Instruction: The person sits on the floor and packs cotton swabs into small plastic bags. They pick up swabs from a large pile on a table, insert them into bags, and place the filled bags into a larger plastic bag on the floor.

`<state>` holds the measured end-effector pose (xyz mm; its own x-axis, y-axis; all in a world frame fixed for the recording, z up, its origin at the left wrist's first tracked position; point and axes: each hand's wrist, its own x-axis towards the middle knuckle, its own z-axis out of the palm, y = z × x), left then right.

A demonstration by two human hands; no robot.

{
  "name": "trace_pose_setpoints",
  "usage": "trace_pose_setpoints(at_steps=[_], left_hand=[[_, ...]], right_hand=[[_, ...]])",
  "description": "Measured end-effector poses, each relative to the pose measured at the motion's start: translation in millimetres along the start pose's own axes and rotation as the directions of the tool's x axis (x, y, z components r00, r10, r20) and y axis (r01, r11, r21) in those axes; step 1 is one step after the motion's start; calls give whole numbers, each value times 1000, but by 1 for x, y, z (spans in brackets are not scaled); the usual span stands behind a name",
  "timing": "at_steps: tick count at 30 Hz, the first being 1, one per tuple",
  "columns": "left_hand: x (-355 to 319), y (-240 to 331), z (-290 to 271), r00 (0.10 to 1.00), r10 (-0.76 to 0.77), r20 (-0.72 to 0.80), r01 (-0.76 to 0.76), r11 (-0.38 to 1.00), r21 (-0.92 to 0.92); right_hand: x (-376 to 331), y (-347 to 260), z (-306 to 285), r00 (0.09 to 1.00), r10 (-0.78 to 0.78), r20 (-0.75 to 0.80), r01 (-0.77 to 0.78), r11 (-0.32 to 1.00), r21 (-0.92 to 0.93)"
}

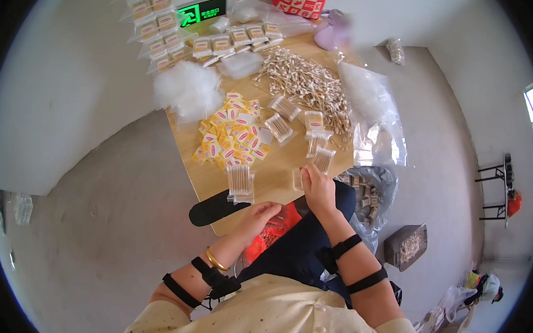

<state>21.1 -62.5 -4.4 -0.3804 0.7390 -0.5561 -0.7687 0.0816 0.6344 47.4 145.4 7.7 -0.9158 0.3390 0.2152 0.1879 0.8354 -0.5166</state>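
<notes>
At the table's near edge, my right hand point(320, 189) is closed in a pinch at the side of a small clear packet point(297, 179). My left hand point(263, 214) hangs lower, just off the edge, with its fingers curled together; whatever they may hold is too small to make out. Filled clear bags of cotton swabs point(239, 180) overlap at the edge, above the left hand. More swab bags point(323, 159) lie just beyond my right hand. Farther back are a heap of yellow-and-white printed cards point(231, 132) and a large pile of loose cotton swabs point(310, 83).
Stacked packed bags point(157, 27) and a green exit sign point(201, 12) stand at the back of the table point(187, 152). White plastic bags point(189, 89) lie at left. A grey sack of bundles point(373, 197) and a swab-filled bin point(407, 246) are at right, below the table.
</notes>
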Motion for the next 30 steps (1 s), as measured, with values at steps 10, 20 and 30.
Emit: trace_pose_setpoints(at_steps=[10, 20, 30], left_hand=[[6, 64, 94, 938, 339, 71, -271, 844, -462], [-64, 90, 202, 618, 585, 525, -786, 442, 432], [-102, 83, 283, 105, 604, 790, -926, -230, 299]], right_hand=[[-38, -49, -106, 999, 34, 9, -33, 810, 585], [-101, -63, -250, 943, -128, -307, 248, 885, 393], [-181, -56, -305, 822, -178, -541, 340, 915, 216]])
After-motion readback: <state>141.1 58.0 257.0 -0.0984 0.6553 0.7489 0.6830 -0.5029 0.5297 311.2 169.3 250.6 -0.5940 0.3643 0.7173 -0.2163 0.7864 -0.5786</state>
